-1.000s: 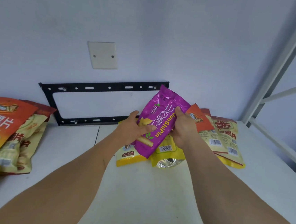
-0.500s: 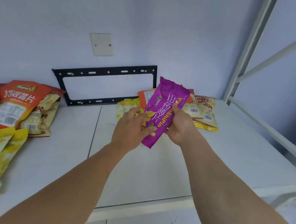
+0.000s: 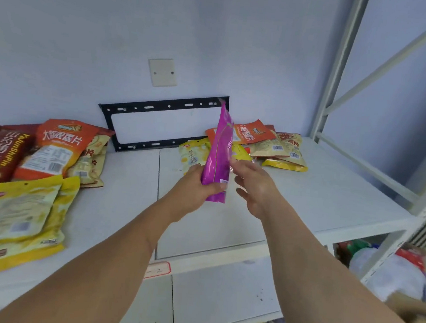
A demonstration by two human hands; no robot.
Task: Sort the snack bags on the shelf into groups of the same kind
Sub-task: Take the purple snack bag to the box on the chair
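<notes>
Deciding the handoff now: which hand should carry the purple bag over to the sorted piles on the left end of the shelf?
Left. The left hand already grips the purple bag near its bottom, and the sorted piles lie on its side. The right hand is open beside the bag, holding nothing.

A black metal frame (image 3: 158, 127) leans against the pale blue wall (image 3: 116, 21) at the back. Above it sits a plain white wall plate (image 3: 162, 72) with two screws. White bars (image 3: 388, 63) stand on the right. A small red-edged label (image 3: 157, 269) sticks to the front edge.
</notes>
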